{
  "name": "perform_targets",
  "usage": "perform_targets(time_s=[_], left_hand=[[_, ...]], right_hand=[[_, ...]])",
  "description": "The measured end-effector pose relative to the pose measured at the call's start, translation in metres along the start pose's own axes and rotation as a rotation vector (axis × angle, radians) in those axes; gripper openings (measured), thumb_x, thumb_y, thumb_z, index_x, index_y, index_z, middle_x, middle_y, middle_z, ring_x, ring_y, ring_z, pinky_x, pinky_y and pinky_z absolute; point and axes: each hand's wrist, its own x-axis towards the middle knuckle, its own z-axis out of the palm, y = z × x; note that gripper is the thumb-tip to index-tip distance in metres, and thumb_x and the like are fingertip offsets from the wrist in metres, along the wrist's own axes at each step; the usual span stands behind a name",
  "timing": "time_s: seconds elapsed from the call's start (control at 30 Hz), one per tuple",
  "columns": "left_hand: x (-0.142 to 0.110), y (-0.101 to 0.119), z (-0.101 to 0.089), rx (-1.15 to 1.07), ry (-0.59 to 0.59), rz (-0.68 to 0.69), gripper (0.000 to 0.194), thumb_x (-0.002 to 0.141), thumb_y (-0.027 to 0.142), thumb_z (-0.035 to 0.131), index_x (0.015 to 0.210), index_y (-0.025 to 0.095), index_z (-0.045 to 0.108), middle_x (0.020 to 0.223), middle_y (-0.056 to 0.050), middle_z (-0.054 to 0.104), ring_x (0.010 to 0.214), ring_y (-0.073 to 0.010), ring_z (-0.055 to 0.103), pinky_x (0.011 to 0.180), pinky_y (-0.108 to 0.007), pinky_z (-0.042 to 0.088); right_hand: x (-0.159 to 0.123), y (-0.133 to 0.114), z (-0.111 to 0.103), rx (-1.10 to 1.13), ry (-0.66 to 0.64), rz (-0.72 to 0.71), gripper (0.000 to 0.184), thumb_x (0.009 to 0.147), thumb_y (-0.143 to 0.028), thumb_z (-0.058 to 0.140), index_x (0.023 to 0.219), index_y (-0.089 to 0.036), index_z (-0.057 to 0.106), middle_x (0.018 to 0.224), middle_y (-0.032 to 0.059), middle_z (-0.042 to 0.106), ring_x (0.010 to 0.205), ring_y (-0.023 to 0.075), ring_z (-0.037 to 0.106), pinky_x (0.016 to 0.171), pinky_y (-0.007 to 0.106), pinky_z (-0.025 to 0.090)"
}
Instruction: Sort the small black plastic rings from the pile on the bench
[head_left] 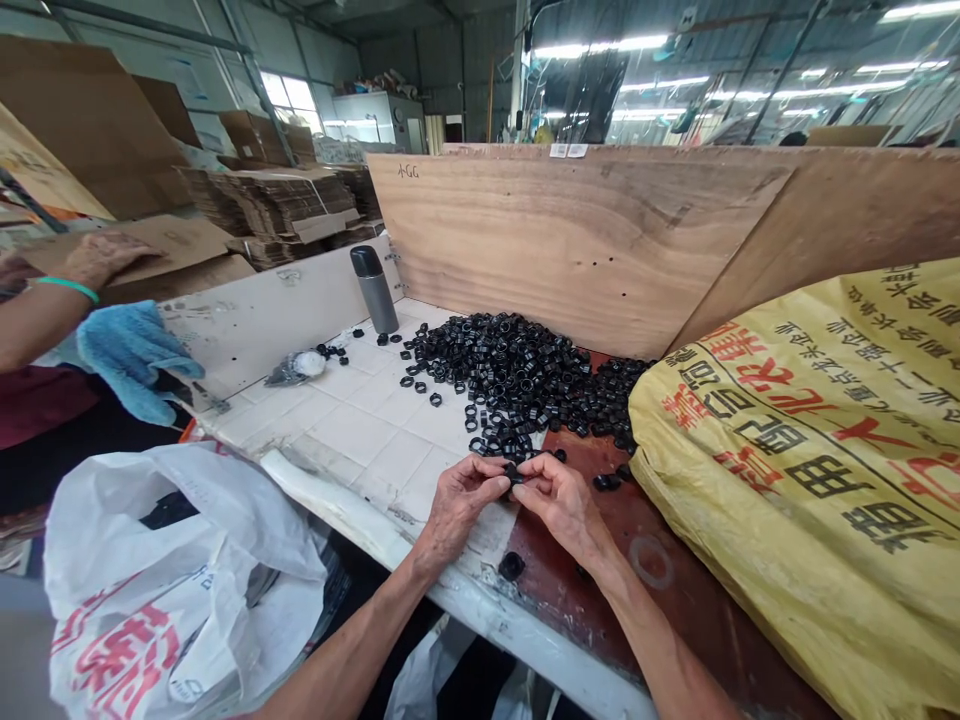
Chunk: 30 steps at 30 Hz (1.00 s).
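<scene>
Between the fingertips of both hands is a small black plastic ring (512, 472), partly covered by the fingers. My left hand (461, 503) pinches it from the left with thumb and forefinger. From the other side my right hand (559, 500) grips it the same way. Just beyond the hands lies a large heap of black rings (510, 370), some hexagonal like nuts, spread over the tabletop. Nearer to me, a single black piece (512, 566) rests by the table's front edge, below the hands.
A yellow printed sack (787, 450) bulges over the table's right side. A dark flask (373, 290) stands by the wooden back board (570, 240). Left are a small plastic bag (296, 367), a white sack (187, 570) and a person's arm (45, 310) beside a blue cloth (131, 355).
</scene>
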Motion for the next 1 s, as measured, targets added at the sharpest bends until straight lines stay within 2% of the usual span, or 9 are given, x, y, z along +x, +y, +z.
perform_targets(time_s=[0.1,0.2,0.27,0.33,0.5,0.63,0.73,0.87,1.0], left_hand=[[0.001,0.000,0.000,0.061,-0.058,0.024,0.014,0.078,0.027,0.075,0.072,0.015,0.071,0.109,-0.009,0.070,0.100,-0.0215,0.064,0.092,-0.032,0.048],[0.001,0.001,0.002,0.056,-0.049,0.027,0.014,0.077,0.026,0.077,0.072,0.016,0.070,0.105,-0.007,0.070,0.096,-0.0191,0.064,0.088,-0.030,0.049],[0.001,0.002,0.003,-0.013,-0.019,0.000,0.014,0.075,0.025,0.079,0.084,0.018,0.071,0.100,-0.004,0.071,0.092,-0.0169,0.065,0.085,-0.028,0.051],[0.001,0.001,0.004,-0.062,-0.009,-0.030,0.029,0.073,0.025,0.081,0.099,0.020,0.070,0.098,-0.003,0.072,0.091,-0.0168,0.066,0.084,-0.028,0.052],[0.000,-0.002,0.003,-0.014,-0.066,-0.065,0.035,0.076,0.030,0.079,0.107,0.017,0.071,0.098,-0.007,0.075,0.087,-0.0195,0.070,0.087,-0.034,0.055],[-0.001,-0.005,0.002,0.050,-0.057,-0.040,0.033,0.076,0.030,0.078,0.107,0.017,0.072,0.101,-0.007,0.075,0.091,-0.0210,0.070,0.089,-0.034,0.055],[-0.001,-0.007,0.002,0.083,-0.068,-0.019,0.031,0.077,0.030,0.077,0.105,0.018,0.073,0.103,-0.007,0.075,0.094,-0.0211,0.070,0.089,-0.033,0.054],[0.000,-0.010,0.005,0.081,-0.060,-0.022,0.031,0.074,0.031,0.080,0.102,0.018,0.074,0.103,-0.007,0.075,0.094,-0.0208,0.069,0.090,-0.033,0.054],[0.001,-0.009,0.005,0.029,-0.030,-0.040,0.034,0.072,0.032,0.081,0.102,0.018,0.073,0.098,-0.006,0.075,0.089,-0.0197,0.069,0.086,-0.033,0.055]], right_hand=[[0.001,0.005,0.004,0.046,0.052,-0.025,0.022,0.079,-0.036,0.070,0.094,-0.021,0.062,0.085,0.0018,0.070,0.076,0.0185,0.066,0.069,0.028,0.050],[0.002,0.008,0.005,-0.002,0.079,-0.045,0.021,0.081,-0.035,0.069,0.096,-0.022,0.063,0.091,0.0035,0.072,0.080,0.0199,0.068,0.072,0.029,0.052],[0.002,0.008,0.004,-0.054,0.089,-0.064,0.020,0.082,-0.033,0.068,0.098,-0.022,0.064,0.094,0.0038,0.072,0.081,0.0199,0.068,0.073,0.029,0.053],[0.002,0.005,0.003,-0.124,0.098,-0.104,0.018,0.084,-0.032,0.065,0.100,-0.022,0.065,0.096,0.0039,0.072,0.082,0.0196,0.068,0.074,0.029,0.053],[0.000,0.000,0.003,-0.337,0.102,-0.244,0.016,0.092,-0.034,0.057,0.092,-0.023,0.067,0.082,0.0030,0.070,0.073,0.0192,0.065,0.070,0.029,0.049],[0.001,0.005,0.004,-0.339,0.084,-0.184,0.022,0.095,-0.040,0.052,0.088,-0.023,0.064,0.067,0.0010,0.065,0.057,0.0172,0.061,0.057,0.027,0.046],[0.001,0.012,0.007,-0.470,0.113,-0.223,0.033,0.100,-0.041,0.042,0.080,-0.023,0.062,0.062,0.0024,0.063,0.057,0.0175,0.060,0.059,0.028,0.043],[-0.001,0.013,0.011,-0.547,0.209,-0.323,0.032,0.102,-0.036,0.037,0.088,-0.022,0.062,0.080,0.0074,0.067,0.074,0.0203,0.063,0.070,0.030,0.045],[-0.004,0.007,0.008,-0.471,0.135,-0.390,0.023,0.100,-0.032,0.042,0.103,-0.022,0.063,0.095,0.0088,0.069,0.084,0.0212,0.064,0.077,0.031,0.048]])
